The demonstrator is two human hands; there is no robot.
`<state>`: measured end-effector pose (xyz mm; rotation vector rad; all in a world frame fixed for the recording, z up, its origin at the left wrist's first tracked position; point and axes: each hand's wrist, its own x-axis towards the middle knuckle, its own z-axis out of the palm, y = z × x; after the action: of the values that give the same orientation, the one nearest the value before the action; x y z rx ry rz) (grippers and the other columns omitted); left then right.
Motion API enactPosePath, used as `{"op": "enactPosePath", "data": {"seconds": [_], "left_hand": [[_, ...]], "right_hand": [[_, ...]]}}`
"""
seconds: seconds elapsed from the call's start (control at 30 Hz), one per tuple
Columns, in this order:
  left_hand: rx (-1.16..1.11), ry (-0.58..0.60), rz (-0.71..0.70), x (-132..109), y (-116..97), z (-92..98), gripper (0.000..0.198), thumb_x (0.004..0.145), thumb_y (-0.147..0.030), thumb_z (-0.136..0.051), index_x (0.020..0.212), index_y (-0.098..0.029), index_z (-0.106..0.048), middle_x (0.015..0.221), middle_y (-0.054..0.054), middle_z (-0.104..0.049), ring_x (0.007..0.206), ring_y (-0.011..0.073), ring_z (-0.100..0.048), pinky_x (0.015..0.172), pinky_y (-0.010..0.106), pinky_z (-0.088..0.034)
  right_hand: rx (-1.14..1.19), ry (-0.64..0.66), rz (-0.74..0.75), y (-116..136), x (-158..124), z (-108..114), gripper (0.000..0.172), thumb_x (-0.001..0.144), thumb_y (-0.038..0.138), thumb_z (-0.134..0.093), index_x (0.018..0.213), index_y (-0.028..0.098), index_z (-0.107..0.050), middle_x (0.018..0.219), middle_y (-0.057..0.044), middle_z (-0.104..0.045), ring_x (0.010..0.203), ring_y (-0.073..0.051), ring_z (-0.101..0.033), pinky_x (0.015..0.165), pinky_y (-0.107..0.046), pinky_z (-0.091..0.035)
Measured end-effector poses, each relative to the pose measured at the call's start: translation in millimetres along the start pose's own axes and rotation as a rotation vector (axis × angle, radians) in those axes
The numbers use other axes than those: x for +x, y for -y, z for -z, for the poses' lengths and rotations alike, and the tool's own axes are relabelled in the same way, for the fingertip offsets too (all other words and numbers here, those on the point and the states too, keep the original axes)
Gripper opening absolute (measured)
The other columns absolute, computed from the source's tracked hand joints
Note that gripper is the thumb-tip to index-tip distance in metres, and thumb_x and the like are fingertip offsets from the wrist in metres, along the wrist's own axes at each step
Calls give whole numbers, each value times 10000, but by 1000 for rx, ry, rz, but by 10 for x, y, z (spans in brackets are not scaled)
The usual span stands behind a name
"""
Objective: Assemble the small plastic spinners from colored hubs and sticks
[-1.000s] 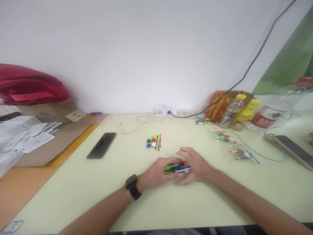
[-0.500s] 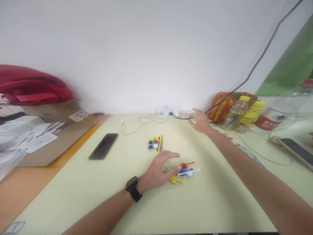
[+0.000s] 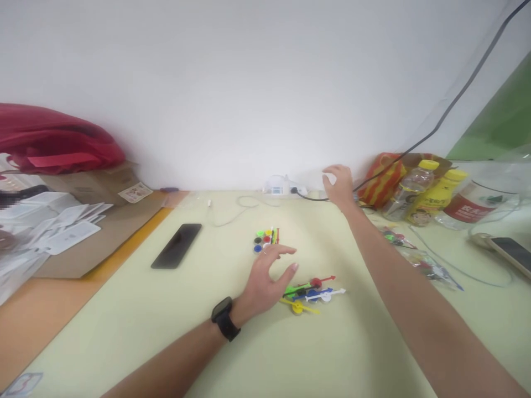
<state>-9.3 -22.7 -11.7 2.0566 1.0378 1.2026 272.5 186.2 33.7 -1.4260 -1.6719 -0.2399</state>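
Fingers spread, my left hand [image 3: 265, 282] with a black watch [image 3: 224, 319] at the wrist hovers over the table and holds nothing. Just right of it lies a loose pile of coloured plastic arrow spinners; a yellow spinner [image 3: 297, 308], a red spinner [image 3: 316, 282] and a white spinner [image 3: 326, 296] show among them. Partly behind its fingers is a neat group of round coloured discs [image 3: 258, 241] with thin arrows [image 3: 277, 236] beside them. My right hand [image 3: 341, 185] is raised near the wall, thumb and fingers curved apart, with nothing visible between them.
A black phone [image 3: 176, 246] lies to the left. Bottles [image 3: 435, 199], a striped bag [image 3: 379, 179] and small plastic packets [image 3: 431, 268] are at right. A power strip [image 3: 277, 187] with a cable sits against the wall. Cardboard [image 3: 99, 249] and white cards [image 3: 74, 229] cover the left side.
My right hand has lifted slightly and its fingers have curled inward. My left hand has drawn a little left and up, uncovering more of the spinner pile. The view has shifted slightly.
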Motion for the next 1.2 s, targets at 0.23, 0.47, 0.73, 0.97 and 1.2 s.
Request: {"op": "enactPosePath", "data": {"seconds": [0.23, 0.47, 0.73, 0.97, 1.2], "left_hand": [[-74, -56, 134, 376, -66, 183, 502, 909, -402, -696, 1365, -257, -544, 1343, 98, -623, 1159, 237, -604, 971, 384, -499], [-282, 580, 220, 995, -169, 383, 416, 842, -510, -743, 1128, -209, -730, 1078, 97, -757, 987, 240, -702, 793, 313, -560], [-174, 640, 161, 1232, -204, 424, 327, 864, -492, -713, 918, -183, -802, 900, 76, -779, 697, 153, -644, 628, 257, -498], [-159, 559, 187, 1253, 99, 573, 348, 866, -493, -705, 901, -158, -792, 898, 100, -783, 752, 187, -682, 656, 272, -512], [-86, 549, 234, 1308, 321, 887, 295, 871, -457, -725, 900, -169, -785, 912, 85, -773, 833, 187, -678, 756, 281, -518]], "right_hand": [[692, 87, -4, 756, -88, 929, 170, 874, 325, -709, 1004, 215, -707, 918, -20, -677, 749, -169, -679, 749, -372, -603], [839, 142, -84, 935, -237, 1007, 217, 838, 370, -763, 949, 216, -656, 946, -9, -639, 712, -138, -683, 731, -352, -625], [845, -37, -180, 851, -306, 712, 234, 814, 339, -744, 899, 232, -553, 885, 16, -604, 720, -148, -690, 701, -335, -623], [816, 51, -346, 756, -399, 626, 416, 848, 588, -697, 1014, 240, -539, 880, 1, -645, 670, -136, -635, 616, -283, -570], [693, 1013, -135, 710, -501, 716, 397, 854, 572, -702, 859, 175, -715, 843, -59, -718, 731, -154, -579, 649, -273, -457]]}}
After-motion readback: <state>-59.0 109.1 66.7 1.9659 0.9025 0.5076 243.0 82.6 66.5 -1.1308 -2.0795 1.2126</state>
